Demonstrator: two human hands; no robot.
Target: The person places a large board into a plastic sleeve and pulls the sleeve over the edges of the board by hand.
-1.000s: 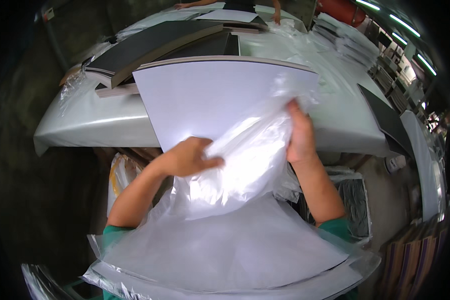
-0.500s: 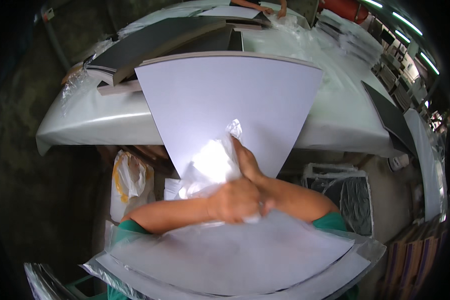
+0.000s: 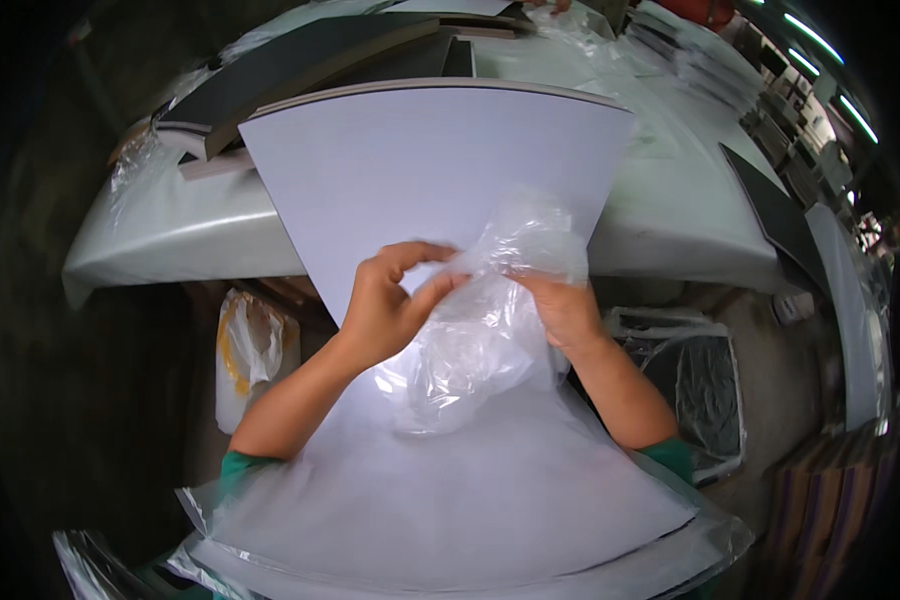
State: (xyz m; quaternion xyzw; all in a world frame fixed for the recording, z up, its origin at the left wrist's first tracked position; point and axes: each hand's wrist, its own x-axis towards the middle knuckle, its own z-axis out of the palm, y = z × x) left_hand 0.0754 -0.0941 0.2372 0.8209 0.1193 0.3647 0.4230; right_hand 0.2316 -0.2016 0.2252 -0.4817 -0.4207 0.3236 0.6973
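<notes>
A crumpled clear plastic film (image 3: 475,350) is bunched between my two hands, in front of a stack of white boards (image 3: 410,160). My left hand (image 3: 385,305) is closed, with thumb and fingertips pinching the film's left side; the fingers are slightly blurred. On the other side my right hand (image 3: 565,310) grips the film, its thumb pointing inward and most of its fingers hidden by the plastic. A loose puff of the film stands up above the right hand. Closer to my body lies a white sheet in a clear plastic sleeve (image 3: 450,510).
Dark boards (image 3: 310,75) are stacked at the far left of the covered table (image 3: 170,245). Wrapped stacks (image 3: 695,60) stand at the far right. A white bag (image 3: 255,350) hangs or stands below left; a plastic-wrapped dark panel (image 3: 715,400) is below right.
My hands, close together over the bunched film before, have moved apart and upward. The film has spread open between them. The view has shifted slightly, and the co-worker's hands are mostly out of it.
</notes>
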